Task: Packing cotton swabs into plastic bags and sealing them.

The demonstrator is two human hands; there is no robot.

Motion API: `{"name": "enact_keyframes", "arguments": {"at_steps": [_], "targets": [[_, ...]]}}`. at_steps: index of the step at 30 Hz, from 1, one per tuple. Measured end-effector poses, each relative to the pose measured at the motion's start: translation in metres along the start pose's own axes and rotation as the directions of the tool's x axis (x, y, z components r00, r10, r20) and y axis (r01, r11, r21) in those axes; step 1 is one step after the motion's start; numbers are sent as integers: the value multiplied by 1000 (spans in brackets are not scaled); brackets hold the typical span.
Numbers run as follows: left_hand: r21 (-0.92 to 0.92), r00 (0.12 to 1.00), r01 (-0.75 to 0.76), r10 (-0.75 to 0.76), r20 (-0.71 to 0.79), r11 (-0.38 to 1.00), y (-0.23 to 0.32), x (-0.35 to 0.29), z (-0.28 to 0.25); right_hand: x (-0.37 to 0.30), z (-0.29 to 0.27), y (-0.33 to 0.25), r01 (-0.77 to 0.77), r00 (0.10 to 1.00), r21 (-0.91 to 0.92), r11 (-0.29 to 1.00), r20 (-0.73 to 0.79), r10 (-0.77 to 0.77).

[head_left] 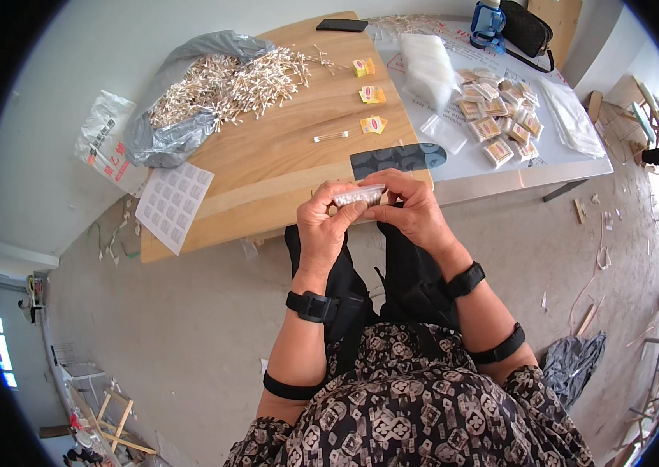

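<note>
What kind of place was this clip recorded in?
Probably a small home-style packing workshop. A low wooden table carries a heap of cotton swabs and a cluster of filled small packets, and both hands hold a small clear bag of swabs.

Two hands, left hand (328,226) and right hand (415,210), share one small clear packet (359,195). On the wooden table (282,163): three yellow label clusters (372,95), one phone (342,25), one sticker sheet (173,204), one swab pile (224,82) too dense to count.
</note>
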State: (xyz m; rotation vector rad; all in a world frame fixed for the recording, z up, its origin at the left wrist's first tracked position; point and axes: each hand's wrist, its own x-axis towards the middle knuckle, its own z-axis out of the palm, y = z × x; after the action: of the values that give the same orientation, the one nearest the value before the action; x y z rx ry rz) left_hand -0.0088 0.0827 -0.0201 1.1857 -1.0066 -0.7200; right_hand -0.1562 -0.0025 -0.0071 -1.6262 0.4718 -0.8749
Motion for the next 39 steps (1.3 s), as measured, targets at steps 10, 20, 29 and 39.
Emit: {"name": "enact_keyframes", "arguments": {"at_steps": [10,20,29,39], "targets": [[48,979,-164,156,134,985,15,13,-9,1,2,-6,8,997,6,1000,-73,-8],[-207,998,61,-55,38,976,23,17,-4,14,8,-6,-355,840,594,722,-136,526],[431,936,-338,251,245,837,21,16,-4,8,8,23,-401,659,880,255,83,748],[345,975,-218,190,115,913,18,12,-10,-9,-6,7,-175,975,474,863,-38,219]]}}
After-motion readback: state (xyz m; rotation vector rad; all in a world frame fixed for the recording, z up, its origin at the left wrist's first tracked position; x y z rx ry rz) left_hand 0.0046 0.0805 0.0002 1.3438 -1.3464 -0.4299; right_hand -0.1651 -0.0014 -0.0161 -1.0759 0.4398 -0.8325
